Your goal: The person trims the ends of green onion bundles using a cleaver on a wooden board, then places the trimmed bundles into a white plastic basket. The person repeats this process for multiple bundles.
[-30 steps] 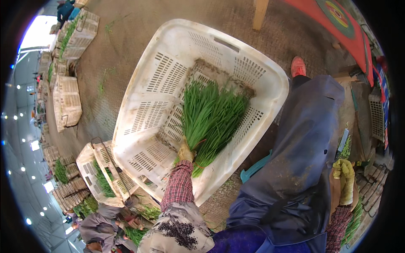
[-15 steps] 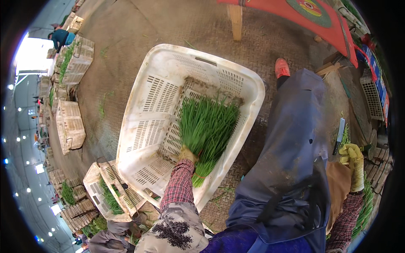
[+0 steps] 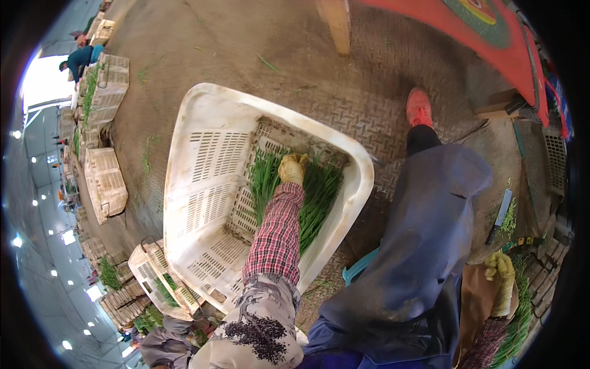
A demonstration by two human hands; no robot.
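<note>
A large white plastic crate (image 3: 359, 161) with slotted walls stands tilted in front of me, with long thin green stalks like chives (image 3: 322, 203) in its right part. My left hand (image 3: 293, 168), in a yellowish glove, reaches in over the leafy ends and touches them. Its fingers bend away from view, so their grip is hidden. At the right, my right hand (image 3: 501, 270), in a similar glove, is beside my apron with loosely bent fingers apart and nothing seen in them. A knife (image 3: 499, 216) with a dark handle lies near it, with more green stalks (image 3: 521, 307) alongside.
A smaller white crate (image 3: 144, 278) with greens stands beside the large one at lower left, near a seated person (image 3: 166, 343). Stacked crates (image 3: 104, 178) line the left, where another person (image 3: 83, 60) bends over. A red-covered table (image 3: 418, 7) is at upper right.
My left hand has moved from the lower stalks up toward the leafy ends, deeper into the crate. The right hand has lowered, farther from the knife. The whole view has shifted slightly.
</note>
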